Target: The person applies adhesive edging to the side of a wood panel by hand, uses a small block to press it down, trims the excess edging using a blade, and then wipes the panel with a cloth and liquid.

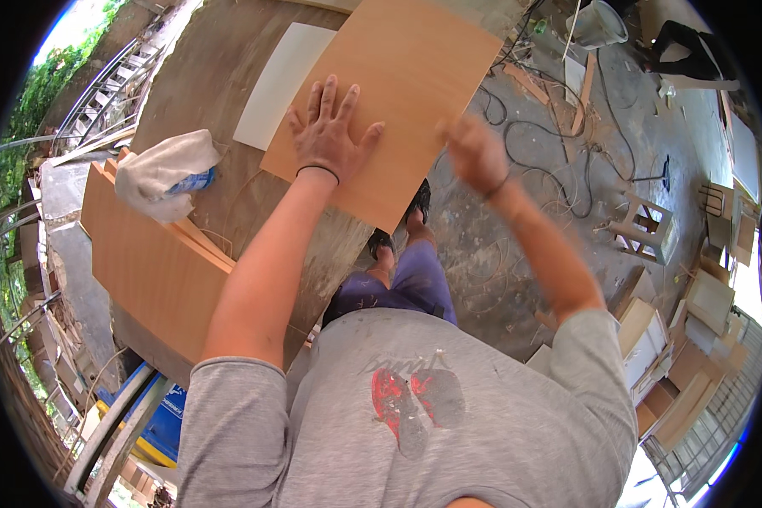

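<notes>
A wood-coloured panel point(419, 72) lies at a slant on the worktable point(199, 63), its right edge reaching over the floor. My left hand point(328, 140) rests flat on the panel, fingers spread, holding nothing. At the panel's right edge my right hand point(476, 154) is closed and smeared by motion. What it grips, if anything, is too blurred to make out. A white sheet point(281, 85) shows from under the panel's left side.
Left of my left arm, a beige cloth point(165, 173) lies over a blue item near several stacked wooden panels point(148, 275). On the floor at right are black cables point(559, 173), a wooden stool point(643, 227), a bucket point(599, 25) and wood offcuts point(527, 83). A person sits at far right.
</notes>
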Motion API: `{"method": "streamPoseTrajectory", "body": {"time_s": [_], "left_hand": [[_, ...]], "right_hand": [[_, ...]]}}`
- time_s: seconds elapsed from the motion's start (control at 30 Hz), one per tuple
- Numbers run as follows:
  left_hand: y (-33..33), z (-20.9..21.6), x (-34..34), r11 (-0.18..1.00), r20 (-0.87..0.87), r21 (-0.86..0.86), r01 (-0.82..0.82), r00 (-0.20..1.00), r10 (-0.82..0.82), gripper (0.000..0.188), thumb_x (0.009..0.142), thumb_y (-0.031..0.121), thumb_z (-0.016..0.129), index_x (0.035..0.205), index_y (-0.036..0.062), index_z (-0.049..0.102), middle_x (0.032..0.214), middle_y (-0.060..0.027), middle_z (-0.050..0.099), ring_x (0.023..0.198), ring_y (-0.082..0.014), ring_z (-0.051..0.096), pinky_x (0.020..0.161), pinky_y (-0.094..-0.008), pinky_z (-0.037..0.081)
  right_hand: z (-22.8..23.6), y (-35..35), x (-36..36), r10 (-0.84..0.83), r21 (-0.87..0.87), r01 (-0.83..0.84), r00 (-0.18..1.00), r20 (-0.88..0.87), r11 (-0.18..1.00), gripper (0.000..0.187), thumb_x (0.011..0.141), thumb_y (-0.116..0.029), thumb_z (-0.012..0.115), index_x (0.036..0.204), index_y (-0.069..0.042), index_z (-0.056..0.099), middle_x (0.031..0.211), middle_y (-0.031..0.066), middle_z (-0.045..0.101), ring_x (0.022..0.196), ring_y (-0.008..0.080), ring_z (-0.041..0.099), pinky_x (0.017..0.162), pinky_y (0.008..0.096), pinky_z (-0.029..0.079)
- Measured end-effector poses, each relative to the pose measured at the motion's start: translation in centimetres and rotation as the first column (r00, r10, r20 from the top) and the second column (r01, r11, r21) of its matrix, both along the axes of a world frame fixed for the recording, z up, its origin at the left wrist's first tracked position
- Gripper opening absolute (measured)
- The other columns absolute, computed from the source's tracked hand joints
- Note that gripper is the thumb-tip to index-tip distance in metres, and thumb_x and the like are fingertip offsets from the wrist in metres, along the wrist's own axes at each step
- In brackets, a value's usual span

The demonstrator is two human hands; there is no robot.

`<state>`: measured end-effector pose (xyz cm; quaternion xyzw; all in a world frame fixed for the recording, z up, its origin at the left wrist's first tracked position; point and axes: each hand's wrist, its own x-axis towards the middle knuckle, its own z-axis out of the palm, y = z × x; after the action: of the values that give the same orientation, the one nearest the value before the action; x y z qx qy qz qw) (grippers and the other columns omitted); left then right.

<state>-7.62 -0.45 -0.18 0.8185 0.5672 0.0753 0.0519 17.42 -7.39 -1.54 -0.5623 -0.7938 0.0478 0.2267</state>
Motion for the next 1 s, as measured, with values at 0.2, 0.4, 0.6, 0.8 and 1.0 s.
{"method": "streamPoseTrajectory", "body": {"time_s": [0.2,0.4,0.6,0.8,1.0], "left_hand": [[0.4,-0.1,0.7,1.000,0.007,-0.024,0.016,1.000,-0.016,0.072,0.084,0.064,0.050,0.145,0.0279,0.036,0.157,-0.0033,0.021,0.145,-0.0226,0.017,0.114,-0.0571,0.007],[0.4,-0.5,0.0,1.000,-0.002,0.025,0.015,1.000,-0.015,0.073,0.083,0.066,0.049,0.144,0.0280,0.038,0.156,-0.0036,0.023,0.145,-0.0216,0.017,0.114,-0.0571,0.007],[0.6,-0.2,0.4,1.000,0.013,0.003,0.020,1.000,-0.021,0.072,0.082,0.064,0.052,0.142,0.0272,0.041,0.155,-0.0040,0.024,0.145,-0.0221,0.018,0.113,-0.0577,0.007],[0.5,-0.3,0.4,0.999,0.041,0.036,0.022,0.999,-0.023,0.070,0.082,0.063,0.055,0.140,0.0265,0.044,0.154,-0.0043,0.028,0.144,-0.0229,0.021,0.114,-0.0567,0.009],[0.4,-0.6,0.3,0.999,0.073,0.044,0.004,0.997,-0.007,0.070,0.081,0.063,0.056,0.140,0.0266,0.045,0.154,-0.0032,0.028,0.143,-0.0226,0.022,0.114,-0.0562,0.009]], "right_hand": [[0.0,-16.4,-13.5,0.273,-0.351,-0.351,0.928,-0.252,0.868,0.024,0.073,-0.012,0.060,0.097,-0.018,0.061,0.088,0.0095,0.057,0.085,0.0312,0.059,0.081,0.0453,0.050],[-2.0,0.7,1.3,-0.167,0.210,0.212,0.963,-0.210,0.955,0.018,0.078,-0.006,0.055,0.096,-0.006,0.059,0.086,0.0152,0.059,0.075,0.0370,0.059,0.063,0.0416,0.048],[0.3,12.6,11.4,-0.378,0.056,0.376,0.925,0.027,0.925,0.036,0.084,-0.008,0.052,0.118,-0.018,0.058,0.101,0.0184,0.062,0.092,0.0392,0.060,0.079,0.0466,0.050],[0.3,9.0,7.5,-0.245,-0.001,0.250,0.952,0.184,0.968,0.031,0.080,-0.006,0.048,0.107,-0.015,0.061,0.098,0.0086,0.064,0.095,0.0294,0.062,0.077,0.0388,0.053],[2.7,-9.1,-9.2,0.142,-0.254,-0.149,0.989,-0.046,0.956,0.033,0.078,-0.014,0.058,0.110,-0.022,0.063,0.090,0.0108,0.057,0.086,0.0308,0.060,0.062,0.0401,0.053]]}}
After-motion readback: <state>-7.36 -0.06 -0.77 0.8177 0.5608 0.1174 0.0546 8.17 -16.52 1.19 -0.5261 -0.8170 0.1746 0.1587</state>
